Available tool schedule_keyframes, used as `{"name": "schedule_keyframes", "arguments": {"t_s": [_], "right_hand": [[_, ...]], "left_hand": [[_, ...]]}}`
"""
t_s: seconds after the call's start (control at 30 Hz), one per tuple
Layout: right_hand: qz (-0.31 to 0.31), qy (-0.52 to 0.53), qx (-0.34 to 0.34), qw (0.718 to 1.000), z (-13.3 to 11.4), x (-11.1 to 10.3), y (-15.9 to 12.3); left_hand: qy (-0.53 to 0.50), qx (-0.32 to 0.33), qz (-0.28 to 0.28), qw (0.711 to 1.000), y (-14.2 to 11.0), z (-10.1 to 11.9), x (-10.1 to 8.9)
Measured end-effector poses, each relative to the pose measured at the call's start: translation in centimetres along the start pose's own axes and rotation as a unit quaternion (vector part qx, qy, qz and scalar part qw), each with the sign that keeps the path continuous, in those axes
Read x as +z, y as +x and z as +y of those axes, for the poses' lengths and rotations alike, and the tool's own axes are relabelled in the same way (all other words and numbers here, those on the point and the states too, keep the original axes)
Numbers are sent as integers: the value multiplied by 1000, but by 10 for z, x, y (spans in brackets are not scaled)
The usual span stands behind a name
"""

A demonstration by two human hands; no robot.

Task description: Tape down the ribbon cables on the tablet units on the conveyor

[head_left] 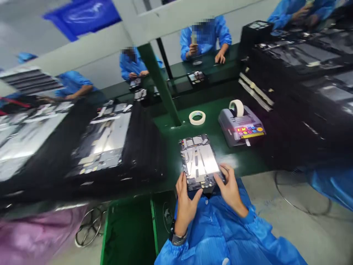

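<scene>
An opened tablet, its silvery battery and circuit parts showing, lies face up at the front edge of the green table. My left hand grips its lower left corner, with the thumb over the near edge and the fingers along the side. At the lower right corner my right hand holds it too, thumb on top and fingers around the side. The fingertips below the tablet are hidden. Beyond it lies a roll of masking tape. A grey tape dispenser with a mounted tape roll stands to the right.
Black trays with similar opened tablets are stacked on the left, and more tall black stacks stand on the right. A green post rises behind the tablet. Several co-workers in blue sit across the table. A green bin is below the edge.
</scene>
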State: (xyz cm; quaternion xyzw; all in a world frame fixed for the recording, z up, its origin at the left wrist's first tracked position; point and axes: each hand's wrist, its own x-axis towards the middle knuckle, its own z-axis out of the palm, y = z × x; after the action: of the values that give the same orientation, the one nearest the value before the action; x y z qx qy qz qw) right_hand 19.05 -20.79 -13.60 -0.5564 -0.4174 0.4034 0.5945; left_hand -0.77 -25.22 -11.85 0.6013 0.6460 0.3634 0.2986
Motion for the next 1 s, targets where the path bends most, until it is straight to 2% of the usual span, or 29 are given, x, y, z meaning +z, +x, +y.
{"name": "schedule_keyframes", "arguments": {"t_s": [0.1,0.2,0.33,0.47,0.6,0.67,0.73,0.8,0.9,0.97,1.0], "right_hand": [[18,8,12,1000,6,8,-11],[13,15,28,999,-7,4,-7],[18,-4,5,1000,-41,-4,-3],[19,-24,-61,998,-88,-4,1],[-14,-32,-162,986,-155,14,17],[-54,-8,-207,977,-187,35,27],[-103,27,-252,962,-214,67,36],[-148,66,-282,945,-231,107,42],[-213,104,-293,926,-240,167,42],[-246,109,-293,918,-239,196,39],[-256,104,-295,914,-237,206,37]], "left_hand": [[-40,4,24,999,-3,4,6],[-88,-6,37,995,-1,15,6],[-138,-4,26,990,6,44,-5],[-126,69,40,989,17,86,-33],[-24,163,107,980,31,133,-85],[34,189,155,969,42,153,-122],[76,200,192,958,55,165,-166],[108,198,218,950,69,166,-213],[140,195,238,941,84,148,-270],[153,172,270,935,86,130,-289],[161,157,301,927,84,121,-291]]}}
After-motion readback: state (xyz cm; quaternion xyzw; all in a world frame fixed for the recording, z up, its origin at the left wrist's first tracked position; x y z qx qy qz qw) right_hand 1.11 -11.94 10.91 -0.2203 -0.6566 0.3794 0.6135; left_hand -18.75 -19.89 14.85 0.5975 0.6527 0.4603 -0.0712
